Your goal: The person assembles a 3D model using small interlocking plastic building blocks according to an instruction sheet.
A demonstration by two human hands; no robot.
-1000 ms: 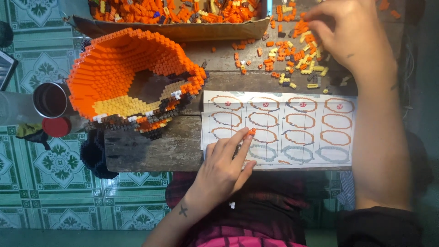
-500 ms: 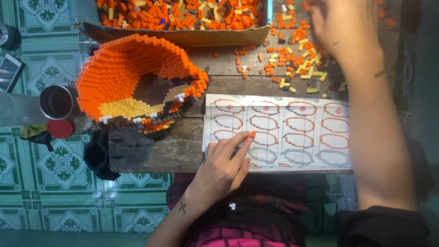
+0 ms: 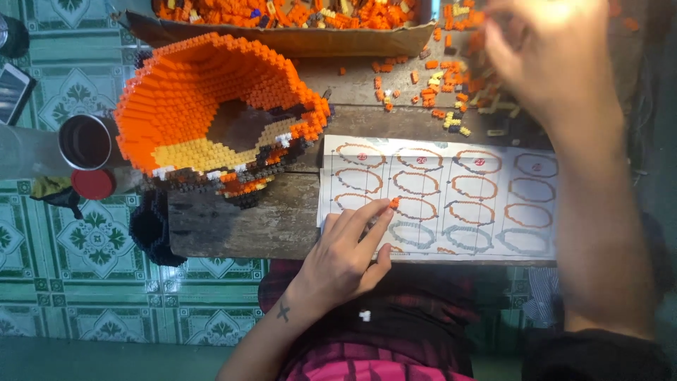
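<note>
My left hand [image 3: 345, 257] rests on a printed instruction sheet [image 3: 451, 194] with rows of orange ring diagrams. Its fingertips pinch a tiny orange brick [image 3: 393, 202] against the paper. My right hand [image 3: 539, 56] is blurred and hovers over a scatter of loose orange and yellow bricks [image 3: 451, 92] at the top of the wooden board; whether it holds one is unclear. A large hollow orange brick model [image 3: 204, 106] with a yellow and dark inner band lies to the left of the sheet.
A cardboard tray [image 3: 303, 39] full of orange bricks runs along the top. A metal cup [image 3: 84, 141], a red lid [image 3: 93, 183] and a phone [image 3: 14, 88] lie at the left on green patterned tiles. The wooden board [image 3: 240, 222] ends near my lap.
My right hand has shifted slightly over the loose bricks and is now blurred. My left hand keeps the orange brick at the same spot on the sheet.
</note>
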